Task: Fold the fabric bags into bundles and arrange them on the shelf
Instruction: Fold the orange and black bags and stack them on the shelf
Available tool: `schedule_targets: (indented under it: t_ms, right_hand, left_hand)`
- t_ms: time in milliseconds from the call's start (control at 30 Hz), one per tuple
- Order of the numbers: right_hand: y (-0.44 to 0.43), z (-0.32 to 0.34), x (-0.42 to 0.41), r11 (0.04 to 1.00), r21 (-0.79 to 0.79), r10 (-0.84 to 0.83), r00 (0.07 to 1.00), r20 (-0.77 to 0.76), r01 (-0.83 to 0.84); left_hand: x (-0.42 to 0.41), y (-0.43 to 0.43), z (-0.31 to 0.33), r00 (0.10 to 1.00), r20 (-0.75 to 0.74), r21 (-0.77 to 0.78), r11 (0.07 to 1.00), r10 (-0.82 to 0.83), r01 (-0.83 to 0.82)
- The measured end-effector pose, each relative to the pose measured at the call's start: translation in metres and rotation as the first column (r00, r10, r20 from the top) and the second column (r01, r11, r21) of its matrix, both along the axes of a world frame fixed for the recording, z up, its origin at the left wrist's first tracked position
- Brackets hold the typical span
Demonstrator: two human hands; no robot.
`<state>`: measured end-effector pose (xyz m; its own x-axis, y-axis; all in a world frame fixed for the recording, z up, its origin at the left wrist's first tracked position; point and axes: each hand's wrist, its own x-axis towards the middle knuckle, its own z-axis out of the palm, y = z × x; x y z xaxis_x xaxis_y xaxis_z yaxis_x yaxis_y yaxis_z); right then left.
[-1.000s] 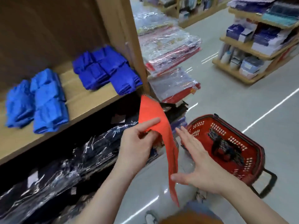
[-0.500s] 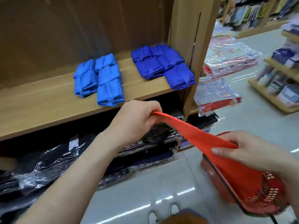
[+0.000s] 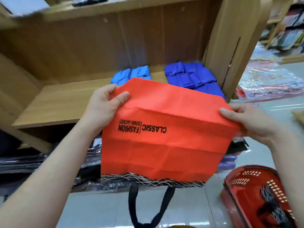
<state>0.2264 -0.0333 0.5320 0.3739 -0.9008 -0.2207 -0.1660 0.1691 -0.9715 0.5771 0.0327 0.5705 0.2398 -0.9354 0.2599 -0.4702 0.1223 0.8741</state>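
- Left hand: raised in front of the shelf, thumb flat on the front face of the orange bag, fingers curled behind its upper left corner, gripping it.
- Right hand: level with the left, pinching the bag's right edge between thumb and curled fingers.
- Orange bag: one, held spread flat in the air between both hands, just in front of the shelf edge. The black print reads upside down; two black handles hang below it.
- Light blue bundles: two visible on the shelf; the bag hides the rest of that group.
- Dark blue bundles: a group beside them, against the upright panel; too blurred to count.
- Red basket: one, on the floor, lower right.
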Motion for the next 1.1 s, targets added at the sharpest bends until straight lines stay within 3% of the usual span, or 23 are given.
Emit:
schedule_targets:
  t_ms: [133, 233, 367, 467, 600, 700, 800, 900, 1000, 1100]
  right_hand:
    - [-0.012, -0.012, 0.051, 0.958, 0.144, 0.252, 0.968, -0.004, -0.249]
    - [-0.02, 0.001, 0.104, 0.939, 0.157, 0.293, 0.951, 0.093, -0.305]
    - [-0.026, 0.037, 0.191, 0.933, -0.025, 0.359, 0.93, 0.074, -0.359]
    - [-0.028, 0.068, 0.263, 0.917, -0.199, 0.356, 0.934, 0.024, -0.344]
    - [-0.026, 0.121, 0.352, 0.862, -0.437, 0.326, 0.94, 0.095, -0.255]
    - [-0.015, 0.159, 0.4, 0.789, -0.609, 0.277, 0.933, 0.23, -0.084]
    - [-0.006, 0.17, 0.431, 0.587, -0.807, 0.219, 0.946, 0.241, 0.07]
    - [-0.009, 0.142, 0.453, 0.369, -0.927, 0.134, 0.983, 0.127, 0.069]
    - [-0.024, 0.066, 0.467, 0.334, -0.94, 0.01, 0.998, -0.07, -0.069]
    - [-0.04, -0.022, 0.475, 0.418, -0.876, -0.088, 0.949, -0.303, -0.241]
  left_hand:
    - [0.055, 0.027, 0.006, 0.993, -0.062, -0.014, 0.995, 0.102, -0.103]
    - [0.105, 0.049, 0.02, 0.988, -0.082, 0.042, 0.991, 0.133, -0.13]
    - [0.187, 0.083, 0.05, 0.998, 0.033, 0.232, 0.971, 0.052, -0.058]
    - [0.252, 0.101, 0.068, 0.989, 0.146, 0.263, 0.962, 0.033, -0.071]
    - [0.33, 0.113, 0.096, 0.944, 0.289, 0.049, 0.983, 0.157, -0.178]
    - [0.373, 0.115, 0.117, 0.841, 0.438, -0.273, 0.938, 0.319, -0.213]
    - [0.409, 0.106, 0.119, 0.672, 0.527, -0.612, 0.781, 0.521, -0.125]
    - [0.44, 0.097, 0.092, 0.512, 0.583, -0.725, 0.689, 0.631, -0.025]
    - [0.457, 0.085, 0.032, 0.463, 0.705, -0.595, 0.803, 0.537, -0.024]
    - [0.465, 0.068, -0.035, 0.456, 0.86, -0.234, 0.971, 0.229, -0.047]
